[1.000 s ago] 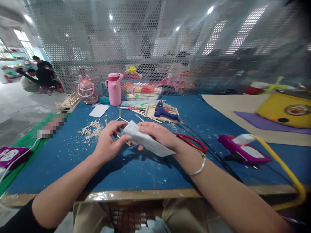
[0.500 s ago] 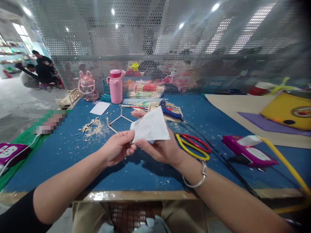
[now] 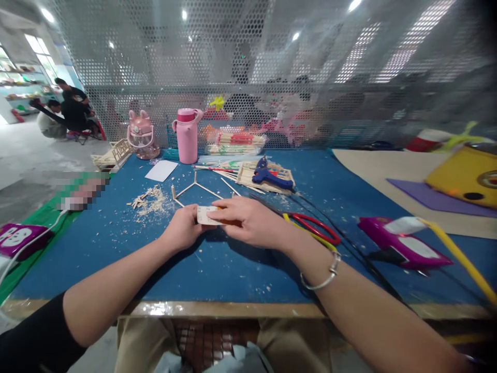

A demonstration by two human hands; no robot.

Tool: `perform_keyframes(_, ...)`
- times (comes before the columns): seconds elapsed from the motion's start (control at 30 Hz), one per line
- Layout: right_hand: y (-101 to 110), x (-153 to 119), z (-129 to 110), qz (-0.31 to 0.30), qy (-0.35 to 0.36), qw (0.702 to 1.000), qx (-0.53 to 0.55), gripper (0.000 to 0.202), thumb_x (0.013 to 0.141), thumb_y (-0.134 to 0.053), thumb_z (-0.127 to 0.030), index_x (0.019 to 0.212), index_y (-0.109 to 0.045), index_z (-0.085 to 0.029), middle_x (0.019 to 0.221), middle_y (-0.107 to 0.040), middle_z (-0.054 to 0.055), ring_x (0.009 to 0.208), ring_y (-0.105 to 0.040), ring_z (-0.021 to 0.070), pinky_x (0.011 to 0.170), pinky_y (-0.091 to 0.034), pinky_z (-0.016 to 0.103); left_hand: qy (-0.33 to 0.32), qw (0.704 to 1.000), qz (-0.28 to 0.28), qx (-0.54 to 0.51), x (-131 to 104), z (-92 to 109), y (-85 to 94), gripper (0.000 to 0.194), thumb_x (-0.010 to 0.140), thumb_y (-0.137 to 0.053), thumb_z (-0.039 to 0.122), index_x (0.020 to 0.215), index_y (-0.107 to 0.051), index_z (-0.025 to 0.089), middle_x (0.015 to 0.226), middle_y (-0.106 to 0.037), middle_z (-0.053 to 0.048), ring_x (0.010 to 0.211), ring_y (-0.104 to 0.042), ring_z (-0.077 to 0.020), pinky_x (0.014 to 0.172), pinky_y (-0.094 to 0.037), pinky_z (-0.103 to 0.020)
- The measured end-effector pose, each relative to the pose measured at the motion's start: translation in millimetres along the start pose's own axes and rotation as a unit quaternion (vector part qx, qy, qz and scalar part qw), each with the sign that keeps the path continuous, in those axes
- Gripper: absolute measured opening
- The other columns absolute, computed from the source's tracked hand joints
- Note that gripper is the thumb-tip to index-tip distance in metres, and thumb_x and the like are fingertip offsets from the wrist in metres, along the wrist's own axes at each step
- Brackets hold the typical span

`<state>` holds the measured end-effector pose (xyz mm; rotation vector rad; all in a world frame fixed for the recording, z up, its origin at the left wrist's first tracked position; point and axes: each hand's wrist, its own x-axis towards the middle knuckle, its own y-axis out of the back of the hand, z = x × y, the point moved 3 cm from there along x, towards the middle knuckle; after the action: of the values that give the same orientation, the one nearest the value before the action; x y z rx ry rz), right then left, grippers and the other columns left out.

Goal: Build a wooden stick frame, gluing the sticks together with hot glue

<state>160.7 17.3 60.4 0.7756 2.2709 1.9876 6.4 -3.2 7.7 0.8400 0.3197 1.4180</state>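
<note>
Between my two hands, just above the blue table, is a small white piece with faint print and an orange-brown side, possibly folded sandpaper (image 3: 205, 215). My left hand (image 3: 180, 229) is closed on its left end. My right hand (image 3: 252, 220) has its fingers bent over the right end, hiding part of it. Directly behind my hands lies a frame of thin wooden sticks (image 3: 204, 189), partly covered by my fingers. To the right of my right hand are scissors with red and yellow handles (image 3: 316, 228), partly hidden under my wrist.
A blue glue gun (image 3: 272, 178) rests on a small wooden stick structure. Wood chips and dust (image 3: 149, 202) are scattered left of the frame, near a white sheet (image 3: 161, 171). A pink bottle (image 3: 187, 137) stands behind. At the right are a purple power strip (image 3: 404, 243) and cords.
The white sheet was spread broad and tilted towards me; now it shows as a small narrow piece with an orange-brown side. My right hand has turned from under it to over it.
</note>
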Motion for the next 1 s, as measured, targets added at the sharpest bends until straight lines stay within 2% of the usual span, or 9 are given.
perform_keyframes(0.1,-3,0,6,-0.029,-0.004,0.999,-0.025,0.034,0.072,-0.052,-0.012,0.101,-0.066,-0.022,0.105,-0.063,0.008,0.090,-0.058,0.0188,0.081,-0.043,0.033,-0.005,1.000,-0.010,0.011,1,-1,-0.6,0.014,0.075,-0.061,0.026,0.068,-0.067,0.016,0.067,-0.059,-0.001,0.064,-0.053,-0.0128,0.062,-0.039,-0.023)
perform_keyframes(0.2,2,-1,13,0.010,-0.034,0.999,-0.028,0.034,0.072,-0.052,-0.014,0.102,-0.067,-0.021,0.105,-0.062,0.009,0.091,-0.057,0.0185,0.080,-0.043,0.031,-0.016,1.000,-0.017,0.007,1,0,-0.1,0.013,0.076,-0.060,0.026,0.071,-0.069,0.017,0.070,-0.061,-0.002,0.067,-0.055,-0.0133,0.065,-0.039,-0.024)
perform_keyframes(0.33,1,0,10,-0.018,-0.031,0.999,-0.006,0.035,0.071,-0.053,-0.014,0.101,-0.067,-0.024,0.098,-0.064,0.005,0.082,-0.058,0.0154,0.074,-0.043,0.026,-0.007,1.000,-0.018,0.016,1,-1,-0.3,0.012,0.076,-0.059,0.022,0.073,-0.069,0.017,0.072,-0.063,-0.002,0.066,-0.055,-0.0133,0.064,-0.039,-0.023)
perform_keyframes(0.43,1,0,10,-0.008,-0.056,0.998,-0.020,0.033,0.071,-0.053,-0.015,0.099,-0.068,-0.023,0.099,-0.063,0.006,0.084,-0.058,0.0169,0.075,-0.042,0.028,-0.011,0.999,-0.017,0.026,1,0,-0.6,0.014,0.076,-0.059,0.025,0.072,-0.069,0.017,0.069,-0.061,-0.001,0.064,-0.054,-0.0132,0.062,-0.038,-0.024)
perform_keyframes(0.53,0,0,9,-0.021,-0.037,0.999,-0.008,0.034,0.071,-0.053,-0.015,0.099,-0.067,-0.025,0.102,-0.062,0.005,0.085,-0.057,0.0160,0.075,-0.042,0.026,-0.004,1.000,-0.015,0.022,1,0,-0.8,0.012,0.076,-0.059,0.023,0.070,-0.069,0.018,0.067,-0.061,-0.001,0.062,-0.053,-0.0123,0.060,-0.037,-0.023)
perform_keyframes(1.0,1,1,5,-0.028,-0.081,0.996,-0.030,0.034,0.070,-0.053,-0.016,0.099,-0.067,-0.026,0.094,-0.061,0.004,0.078,-0.055,0.0149,0.068,-0.040,0.025,-0.005,1.000,-0.016,0.017,1,-1,-0.9,0.015,0.076,-0.059,0.027,0.072,-0.069,0.017,0.069,-0.062,-0.002,0.063,-0.054,-0.0127,0.060,-0.037,-0.023)
